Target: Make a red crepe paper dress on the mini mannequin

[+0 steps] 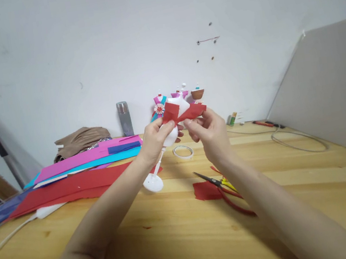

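Observation:
A small white mannequin [170, 137] on a thin stand with a round base [153, 182] is held tilted above the table. Red paper or cloth [171, 111] wraps partly around its upper body, leaving a white patch between two red flaps. My left hand [156, 139] is closed around the mannequin, its thumb pressing the red piece. The fingers of my right hand [208, 130] pinch the right end of that red piece. Below my right forearm lie red-handled scissors [231, 195], partly over a red scrap [205, 190]. A roll of white tape [183, 152] rests beyond the stand.
Red sheets [76, 186], pink sheets [80, 158] and blue strips lie stacked at left, near a white glue gun [51, 210] with its cord. Behind stand several dressed mini mannequins [159, 107] and a grey bottle [125, 119]. Pliers [264, 123] and a cable [296, 143] lie at right.

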A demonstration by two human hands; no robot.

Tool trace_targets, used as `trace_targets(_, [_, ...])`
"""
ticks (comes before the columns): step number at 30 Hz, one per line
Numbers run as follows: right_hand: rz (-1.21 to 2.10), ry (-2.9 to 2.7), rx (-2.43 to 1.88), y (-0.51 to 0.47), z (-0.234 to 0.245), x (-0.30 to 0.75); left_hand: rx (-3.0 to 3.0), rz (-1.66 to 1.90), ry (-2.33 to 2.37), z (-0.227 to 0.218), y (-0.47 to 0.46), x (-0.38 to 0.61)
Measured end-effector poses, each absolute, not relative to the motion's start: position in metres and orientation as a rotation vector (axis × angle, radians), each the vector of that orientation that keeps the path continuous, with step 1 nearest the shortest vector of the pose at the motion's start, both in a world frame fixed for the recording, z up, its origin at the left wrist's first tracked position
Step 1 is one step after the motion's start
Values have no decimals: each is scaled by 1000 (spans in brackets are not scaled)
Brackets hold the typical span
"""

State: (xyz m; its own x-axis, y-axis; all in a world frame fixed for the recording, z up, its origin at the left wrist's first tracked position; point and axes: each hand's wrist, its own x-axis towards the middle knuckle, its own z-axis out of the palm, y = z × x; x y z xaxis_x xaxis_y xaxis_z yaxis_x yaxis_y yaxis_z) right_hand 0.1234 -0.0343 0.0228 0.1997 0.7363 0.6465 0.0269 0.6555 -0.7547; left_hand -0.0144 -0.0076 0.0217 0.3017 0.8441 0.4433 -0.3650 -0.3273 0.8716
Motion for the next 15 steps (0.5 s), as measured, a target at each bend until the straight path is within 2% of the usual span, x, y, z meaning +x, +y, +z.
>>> trace_targets(7, [424,-1265,-696,-35,24,125,1325,1259,416,23,-7,-14])
trace_targets(15, [480,-1295,-717,-39,27,122,1323,1191,405,24,-8,-14])
